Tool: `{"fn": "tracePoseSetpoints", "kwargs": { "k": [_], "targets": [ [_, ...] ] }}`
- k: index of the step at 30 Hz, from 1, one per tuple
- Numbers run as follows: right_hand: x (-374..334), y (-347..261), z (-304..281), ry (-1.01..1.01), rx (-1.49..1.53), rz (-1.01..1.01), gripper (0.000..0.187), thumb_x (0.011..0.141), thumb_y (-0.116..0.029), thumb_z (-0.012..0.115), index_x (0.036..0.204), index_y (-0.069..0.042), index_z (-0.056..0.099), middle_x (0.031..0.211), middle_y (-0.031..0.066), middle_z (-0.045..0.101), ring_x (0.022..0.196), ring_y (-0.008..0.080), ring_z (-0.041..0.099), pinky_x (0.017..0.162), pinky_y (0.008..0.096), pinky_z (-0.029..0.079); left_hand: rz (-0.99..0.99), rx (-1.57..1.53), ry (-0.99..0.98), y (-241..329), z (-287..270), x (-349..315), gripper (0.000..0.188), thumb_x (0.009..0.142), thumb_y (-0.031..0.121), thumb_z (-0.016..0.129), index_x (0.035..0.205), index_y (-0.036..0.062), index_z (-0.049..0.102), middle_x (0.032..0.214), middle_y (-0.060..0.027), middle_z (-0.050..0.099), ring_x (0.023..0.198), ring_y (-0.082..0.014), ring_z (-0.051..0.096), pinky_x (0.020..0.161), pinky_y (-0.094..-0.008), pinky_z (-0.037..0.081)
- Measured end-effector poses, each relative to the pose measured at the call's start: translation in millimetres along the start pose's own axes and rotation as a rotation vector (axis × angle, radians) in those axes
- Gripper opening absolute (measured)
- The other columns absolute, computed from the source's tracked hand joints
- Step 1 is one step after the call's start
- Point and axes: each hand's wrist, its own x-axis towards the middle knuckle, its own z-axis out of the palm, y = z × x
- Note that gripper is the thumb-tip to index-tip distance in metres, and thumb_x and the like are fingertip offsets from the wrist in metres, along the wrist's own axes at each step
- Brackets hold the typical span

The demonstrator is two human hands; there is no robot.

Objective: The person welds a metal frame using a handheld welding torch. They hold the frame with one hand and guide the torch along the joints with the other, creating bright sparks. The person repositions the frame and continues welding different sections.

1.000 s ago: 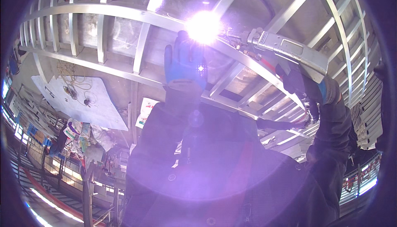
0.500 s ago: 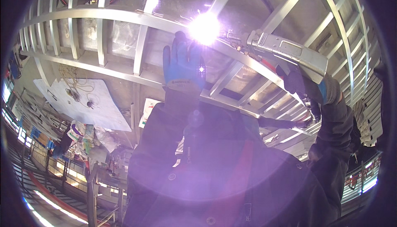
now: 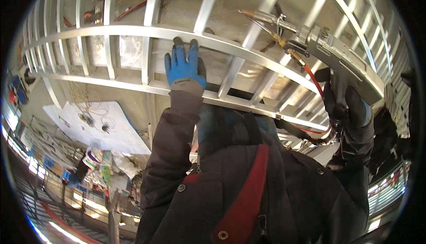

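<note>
Silver welding gun (image 3: 344,59) in gloved right hand (image 3: 350,104), fingers wrapped round grip; nozzle (image 3: 262,16) pointing left, above metal frame (image 3: 231,77). Red hose (image 3: 313,77) slopes from gun toward same hand. Gloved left hand (image 3: 184,68) well apart from gun, fingers spread, fingertips at curved rail (image 3: 133,31). Frame over grey floor (image 3: 224,8). Left: pale sheet (image 3: 100,128), tangled cables (image 3: 86,117) on it, mixed clutter (image 3: 104,164) nearby.

The left hand (image 3: 184,68), blue-gloved, spreads its fingers at the metal frame (image 3: 133,31) — the right hand (image 3: 355,106) grips a welding gun (image 3: 344,59) over the frame's right part — a white sheet (image 3: 113,130) left of the frame's near rail.
</note>
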Motion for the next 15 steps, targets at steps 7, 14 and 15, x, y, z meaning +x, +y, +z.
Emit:
{"fn": "tracePoseSetpoints", "kwargs": {
  "k": [7, 14, 15],
  "targets": [
    [-117, 25, -13, 0.241, 0.118, -0.152, 0.061, 0.095, -0.046, 0.067, 0.130, 0.004, 0.063, 0.086, 0.0095, 0.071, 0.064, 0.0113, 0.063, 0.056, 0.0237, 0.049, -0.006, 0.110, -0.162, 1, -5, 4, 0.063, 0.097, 0.029, 0.055, 0.157, 0.0153, 0.043, 0.164, -0.0291, 0.032, 0.147, -0.0407, 0.041, 0.122, -0.0534, 0.030],
    [-236, 99, 7, 0.590, 0.306, -0.399, 0.058, 0.096, -0.042, 0.067, 0.132, 0.004, 0.061, 0.091, 0.0119, 0.071, 0.067, 0.0127, 0.063, 0.057, 0.0253, 0.048, 0.060, 0.214, -0.209, 0, -11, 1, 0.066, 0.096, 0.027, 0.055, 0.159, 0.0158, 0.041, 0.165, -0.0298, 0.028, 0.133, -0.0492, 0.053, 0.114, -0.0529, 0.042],
    [-252, 111, 17, 0.670, 0.318, -0.409, 0.059, 0.096, -0.043, 0.066, 0.132, 0.004, 0.060, 0.087, 0.0103, 0.070, 0.066, 0.0122, 0.062, 0.055, 0.0248, 0.047, 0.092, 0.225, -0.185, -1, -11, 1, 0.066, 0.095, 0.027, 0.056, 0.158, 0.0168, 0.041, 0.165, -0.0283, 0.030, 0.123, -0.0498, 0.060, 0.108, -0.0519, 0.048]
  ]
}}
